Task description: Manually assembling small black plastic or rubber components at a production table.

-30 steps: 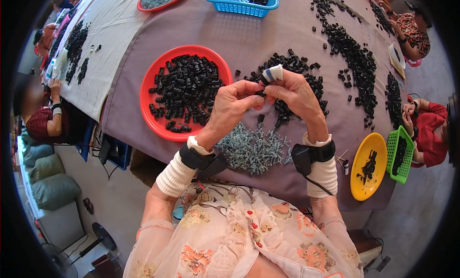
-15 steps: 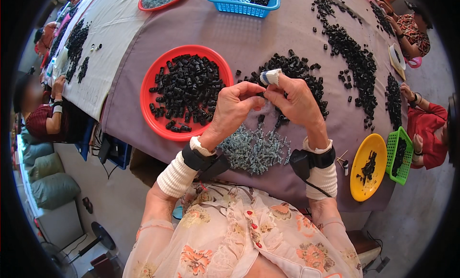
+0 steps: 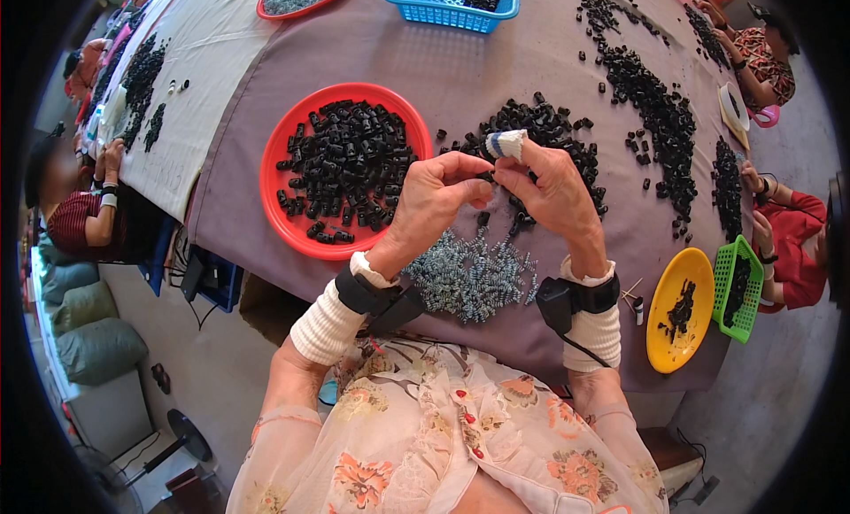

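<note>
My left hand (image 3: 432,198) and my right hand (image 3: 553,188) meet fingertip to fingertip above the table. Thumb and index finger of the left are closed on a small black plastic piece, mostly hidden by the fingers. The right is pinched against the same spot; what it grips is too small to make out. A white cloth finger guard with a blue stripe (image 3: 506,144) wraps one right finger. Below the hands lies a pile of small metal springs (image 3: 474,279). Behind them is a heap of small black plastic pieces (image 3: 540,123). Similar pieces fill a red plate (image 3: 271,204) beside my left hand.
A yellow plate (image 3: 660,341) and a green basket (image 3: 749,312) stand at the right edge. At the back are a blue basket (image 3: 447,16) and a red dish of springs (image 3: 305,16). More black pieces (image 3: 655,115) spread right. Other people sit at both sides.
My hands stay joined over the springs, with the right fingers shifted very slightly. At the right, the red-sleeved person's lower hand has moved up towards the green basket.
</note>
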A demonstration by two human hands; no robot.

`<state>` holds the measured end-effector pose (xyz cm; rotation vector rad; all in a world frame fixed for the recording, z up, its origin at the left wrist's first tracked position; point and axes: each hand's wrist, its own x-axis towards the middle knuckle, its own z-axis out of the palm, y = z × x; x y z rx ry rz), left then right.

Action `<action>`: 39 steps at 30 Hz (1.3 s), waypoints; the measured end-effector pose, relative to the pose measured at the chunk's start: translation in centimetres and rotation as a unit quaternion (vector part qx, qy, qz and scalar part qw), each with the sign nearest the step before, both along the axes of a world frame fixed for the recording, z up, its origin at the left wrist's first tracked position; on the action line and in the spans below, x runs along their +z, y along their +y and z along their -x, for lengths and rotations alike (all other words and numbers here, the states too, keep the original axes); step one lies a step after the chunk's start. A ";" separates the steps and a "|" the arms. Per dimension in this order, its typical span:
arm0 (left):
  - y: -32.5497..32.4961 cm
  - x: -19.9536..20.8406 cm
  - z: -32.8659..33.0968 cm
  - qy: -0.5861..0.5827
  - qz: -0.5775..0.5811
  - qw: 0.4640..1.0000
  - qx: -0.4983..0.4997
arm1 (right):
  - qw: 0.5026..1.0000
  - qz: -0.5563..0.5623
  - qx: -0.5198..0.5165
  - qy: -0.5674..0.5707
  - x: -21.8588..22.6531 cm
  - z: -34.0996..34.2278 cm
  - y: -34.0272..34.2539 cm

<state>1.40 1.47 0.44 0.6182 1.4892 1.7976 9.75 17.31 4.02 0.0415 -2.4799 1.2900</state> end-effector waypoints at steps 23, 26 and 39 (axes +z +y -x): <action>0.0 0.0 -0.3 -0.004 -0.020 1.000 -0.006 | 0.998 -0.054 0.009 0.016 0.4 -0.2 0.5; 0.0 -0.3 -0.3 -0.004 -0.020 1.000 -0.006 | 0.994 -0.103 0.023 0.040 0.4 -0.1 0.5; -0.1 0.3 -0.1 0.020 -0.006 1.000 0.004 | 0.993 0.086 -0.051 -0.069 -1.4 -0.2 2.4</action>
